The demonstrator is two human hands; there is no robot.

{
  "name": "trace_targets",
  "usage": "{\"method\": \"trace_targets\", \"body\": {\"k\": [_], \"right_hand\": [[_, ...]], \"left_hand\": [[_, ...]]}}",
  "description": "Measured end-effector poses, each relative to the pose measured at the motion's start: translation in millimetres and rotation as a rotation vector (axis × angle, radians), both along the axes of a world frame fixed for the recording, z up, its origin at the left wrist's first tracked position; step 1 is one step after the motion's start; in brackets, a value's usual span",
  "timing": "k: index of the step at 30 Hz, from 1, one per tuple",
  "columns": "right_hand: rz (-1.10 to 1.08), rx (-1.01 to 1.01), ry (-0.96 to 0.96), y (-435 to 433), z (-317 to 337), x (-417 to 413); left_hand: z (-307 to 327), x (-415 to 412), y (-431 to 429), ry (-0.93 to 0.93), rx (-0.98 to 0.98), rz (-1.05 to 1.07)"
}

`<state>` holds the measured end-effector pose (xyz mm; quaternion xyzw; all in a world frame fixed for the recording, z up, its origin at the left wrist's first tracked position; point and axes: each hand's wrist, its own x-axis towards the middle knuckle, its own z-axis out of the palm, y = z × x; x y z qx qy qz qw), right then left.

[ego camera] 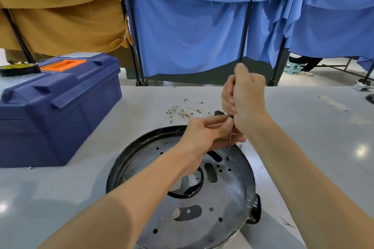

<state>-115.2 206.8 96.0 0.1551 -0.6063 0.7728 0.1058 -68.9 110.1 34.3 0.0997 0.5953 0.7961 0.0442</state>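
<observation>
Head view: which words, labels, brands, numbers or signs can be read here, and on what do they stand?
No text can be read.
The tape roll on the blue toolbox: yellow inner face, too blurred to read.
The round metal plate: holes and slots only.
The screwdriver, held by the left hand and the right hand: no marking shows.
</observation>
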Motion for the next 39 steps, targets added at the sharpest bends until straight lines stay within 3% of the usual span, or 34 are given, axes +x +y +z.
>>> {"method": "trace_targets", "body": {"k": [2, 3, 7, 10, 12, 16, 17, 18, 22, 24, 26, 30, 32, 34, 37, 39], "right_hand": [[-0.233, 0.013, 0.085, -6, -6, 5], [-0.228, -0.005, 0.087, -6, -7, 6], [0.419, 0.072, -0.162, 20, 10, 1], [0.586, 0.11, -0.156, 26, 13, -5], [0.41, 0.032, -0.142, 17, 10, -6], [-0.242, 0.009, 0.061, -6, -6, 5], [-0.289, 0.006, 0.089, -7, -8, 7], [-0.223, -0.016, 0.069, -5, -7, 6], [0.553, 0.109, -0.211, 22, 15, -4], [0.661, 0.102, -0.178, 26, 16, -7], [0.508, 0.014, -0.167, 19, 11, -6], [-0.157, -0.053, 0.04, -1, -4, 4], [-0.286, -0.027, 0.11, -6, -9, 10], [-0.073, 0.003, 0.047, 0, -5, 11], [0.457, 0.2, -0.127, 21, 13, 3], [0.54, 0.173, -0.132, 25, 16, -2]], "left_hand": [[1, 0, 2, -0.017, -0.004, -0.002], [1, 0, 2, -0.021, -0.019, -0.004], [0, 0, 1, -0.027, -0.052, -0.021], [0, 1, 1, -0.033, -0.047, -0.037], [-1, 0, 0, -0.04, -0.014, -0.032], [-1, -2, 2, -0.038, -0.018, -0.027], [-1, -1, 2, -0.04, -0.03, -0.023], [-1, -2, 2, -0.042, -0.028, -0.023], [-1, 1, 0, -0.059, -0.011, -0.042], [-1, 2, 1, -0.051, -0.032, -0.051], [0, 0, 1, -0.062, -0.009, -0.04], [0, -2, 3, -0.066, 0.053, -0.019], [0, -1, 3, -0.049, 0.011, -0.013], [0, -1, 1, -0.047, 0.009, -0.01], [1, 1, -2, -0.065, 0.021, -0.025], [1, 2, 0, -0.06, 0.013, -0.038]]}}
